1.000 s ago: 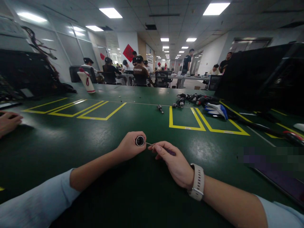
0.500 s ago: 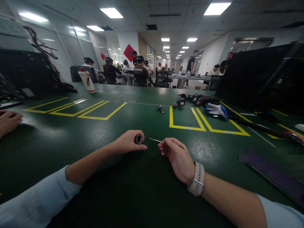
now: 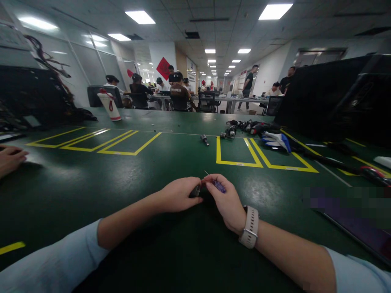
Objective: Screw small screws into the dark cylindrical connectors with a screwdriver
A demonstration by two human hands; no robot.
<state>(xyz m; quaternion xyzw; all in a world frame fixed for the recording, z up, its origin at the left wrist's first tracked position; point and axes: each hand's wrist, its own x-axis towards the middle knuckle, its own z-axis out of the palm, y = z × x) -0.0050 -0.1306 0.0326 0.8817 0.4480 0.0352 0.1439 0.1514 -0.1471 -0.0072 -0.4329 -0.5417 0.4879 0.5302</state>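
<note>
My left hand is closed around a dark hollow cylindrical part, of which only the end shows beside the thumb. In my right hand is a small screwdriver with a purple handle. Its thin metal shaft points up and to the left, past the fingertips of my left hand. The fingers of both hands meet or nearly meet over the green table; whether the shaft touches the cylinder cannot be seen.
Beyond my hands lies a small metal part. Dark metal parts and a blue-white glove are at the back right. A purple-screened device lies right. Another person's hand rests at the left edge. A white cup stands back left.
My left hand has moved right with the cylinder and turned its open end away from view. My right hand has turned, bringing the purple handle into sight. The hands are now together.
</note>
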